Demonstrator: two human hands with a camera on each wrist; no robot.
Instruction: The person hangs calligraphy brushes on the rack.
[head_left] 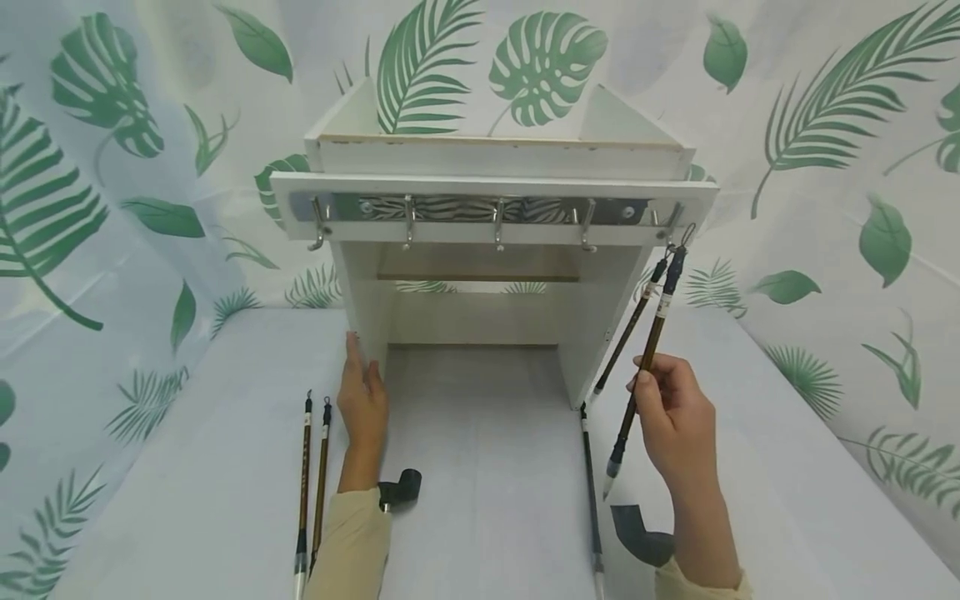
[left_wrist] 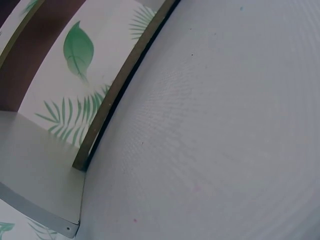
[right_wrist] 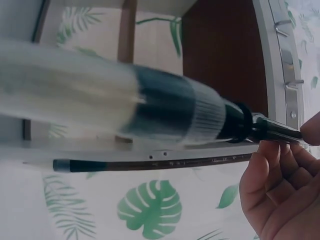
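Note:
My right hand (head_left: 678, 408) pinches the brown handle of a calligraphy brush (head_left: 654, 333), its white tip slanting down toward the table. The cord loop at its upper end overlaps the rightmost hook of a hook rail (head_left: 457, 185). From that same hook a second calligraphy brush (head_left: 630, 327) hangs at a slant. In the right wrist view the held brush's pale bristles (right_wrist: 60, 87) fill the foreground. My left hand (head_left: 363, 412), fingers straight, is beside the lower left side panel (head_left: 362, 292) of the white cabinet frame; the left wrist view does not show it.
Two calligraphy brushes (head_left: 303, 475) lie on the white tabletop (head_left: 480, 500) at the left. Another brush (head_left: 592, 492) lies near the frame's right foot. Several metal hooks (head_left: 498, 221) stick out along the rail. Leaf-printed cloth (head_left: 825, 208) surrounds the table.

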